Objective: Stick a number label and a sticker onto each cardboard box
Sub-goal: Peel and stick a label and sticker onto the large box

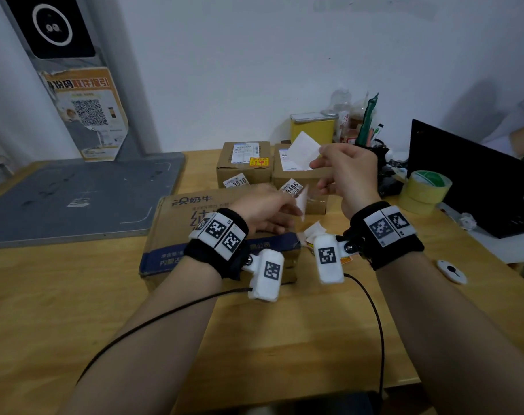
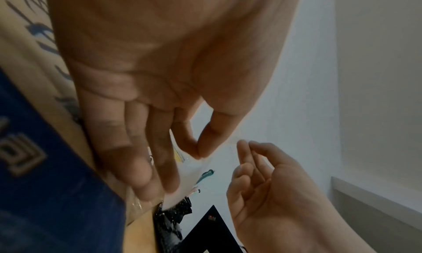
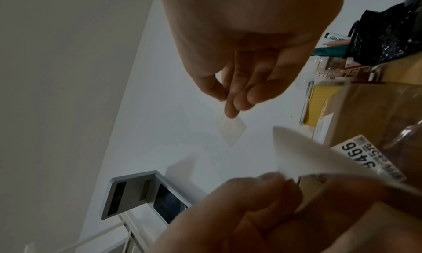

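My right hand [image 1: 319, 159] is raised over the small boxes and pinches a white label [image 1: 303, 149] between thumb and fingers; the right wrist view shows that label [image 3: 231, 128] hanging blank side toward the camera. My left hand [image 1: 269, 209] hovers over a big flat cardboard box [image 1: 177, 223] with a blue band and pinches a curled white backing paper [image 1: 302, 202]. That backing paper [image 3: 319, 163] is apart from the label. Behind stand two small cardboard boxes, the left one [image 1: 242, 163] with number label 3510 [image 1: 236, 181], the right one [image 1: 296, 176] with 9466 [image 1: 290, 187].
Crumpled paper scraps [image 1: 314, 230] lie right of the big box. A yellow tape roll [image 1: 425, 190], a black laptop [image 1: 470, 175] and a small white device [image 1: 452, 271] sit at the right. A yellow container [image 1: 313, 127] stands by the wall. A grey platform [image 1: 75, 199] fills the left.
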The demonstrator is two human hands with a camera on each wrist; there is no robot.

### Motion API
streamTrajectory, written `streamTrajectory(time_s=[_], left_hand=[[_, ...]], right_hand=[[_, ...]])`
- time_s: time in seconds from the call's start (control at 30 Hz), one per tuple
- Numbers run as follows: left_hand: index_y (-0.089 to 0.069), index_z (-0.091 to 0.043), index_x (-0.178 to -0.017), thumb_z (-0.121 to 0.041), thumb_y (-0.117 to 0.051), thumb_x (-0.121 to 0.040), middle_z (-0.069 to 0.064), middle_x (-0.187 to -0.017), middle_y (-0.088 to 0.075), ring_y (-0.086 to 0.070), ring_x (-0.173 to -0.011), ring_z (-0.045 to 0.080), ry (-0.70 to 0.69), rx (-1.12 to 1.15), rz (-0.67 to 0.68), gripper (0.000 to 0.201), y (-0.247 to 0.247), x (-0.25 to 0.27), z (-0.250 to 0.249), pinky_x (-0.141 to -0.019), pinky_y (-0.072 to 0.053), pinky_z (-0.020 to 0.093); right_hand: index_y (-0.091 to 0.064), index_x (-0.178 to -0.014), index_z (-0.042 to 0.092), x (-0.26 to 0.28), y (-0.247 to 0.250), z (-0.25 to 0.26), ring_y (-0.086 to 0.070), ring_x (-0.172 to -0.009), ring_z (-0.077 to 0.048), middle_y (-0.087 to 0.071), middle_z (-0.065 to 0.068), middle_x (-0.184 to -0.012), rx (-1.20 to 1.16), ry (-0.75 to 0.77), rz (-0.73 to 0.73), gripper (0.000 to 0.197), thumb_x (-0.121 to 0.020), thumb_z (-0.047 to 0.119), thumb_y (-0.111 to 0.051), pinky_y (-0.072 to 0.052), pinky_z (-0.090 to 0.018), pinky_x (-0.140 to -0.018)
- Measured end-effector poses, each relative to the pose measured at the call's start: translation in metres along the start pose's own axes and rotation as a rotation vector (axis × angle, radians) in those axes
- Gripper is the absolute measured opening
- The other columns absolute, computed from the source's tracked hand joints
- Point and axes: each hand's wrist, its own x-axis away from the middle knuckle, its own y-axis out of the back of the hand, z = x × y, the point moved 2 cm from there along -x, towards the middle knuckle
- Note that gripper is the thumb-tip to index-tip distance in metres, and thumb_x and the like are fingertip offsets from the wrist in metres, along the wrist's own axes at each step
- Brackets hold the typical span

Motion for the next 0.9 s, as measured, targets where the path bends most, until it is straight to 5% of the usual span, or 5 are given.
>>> streamTrajectory(time_s=[0.17,0.3,0.43,0.9], left_hand=[[-0.072,-0.01,-0.115,-0.014,-0.057,-0.101,0.008,-0.113,-0.076,-0.073,-0.102,0.027,0.015,-0.162,0.162,0.021,-0.006,-0.001,-0.001,-0.072,-0.059,0.029],[-0.074,-0.01,-0.111,-0.014,-0.057,-0.1,0.003,-0.1,-0.078,-0.072,-0.084,0.022,-0.124,-0.065,-0.009,0.021,0.006,0.003,-0.013,-0.057,-0.051,0.027],[-0.076,-0.016,-0.106,-0.028,-0.056,-0.1,-0.007,-0.087,-0.072,-0.063,-0.07,0.012,-0.222,0.036,-0.146,0.024,0.024,0.01,-0.021,-0.058,-0.04,0.025],[-0.077,-0.016,-0.103,-0.037,-0.069,-0.091,-0.011,-0.077,-0.067,-0.057,-0.065,0.009,-0.268,0.074,-0.357,0.025,0.061,0.025,-0.012,-0.05,-0.042,0.022]], right_hand=[[-0.071,-0.1,0.002,0.001,0.009,0.003,-0.049,-0.035,-0.02,-0.077,-0.005,-0.073,0.035,0.001,0.036,0.016,-0.093,0.015,-0.066,-0.045,-0.024,-0.041],[-0.073,-0.099,0.002,0.005,0.006,0.002,-0.05,-0.035,-0.019,-0.078,-0.007,-0.077,0.082,0.009,0.09,0.015,-0.094,0.015,-0.066,-0.045,-0.024,-0.04],[-0.074,-0.092,0.006,0.009,-0.007,0.0,-0.052,-0.036,-0.019,-0.078,-0.008,-0.078,0.144,0.051,0.118,0.009,-0.091,0.013,-0.067,-0.044,-0.026,-0.041],[-0.076,-0.087,0.02,0.031,-0.049,-0.002,-0.058,-0.048,-0.018,-0.075,0.002,-0.069,0.368,0.21,0.416,0.002,-0.088,0.018,-0.077,-0.038,-0.026,-0.041]])
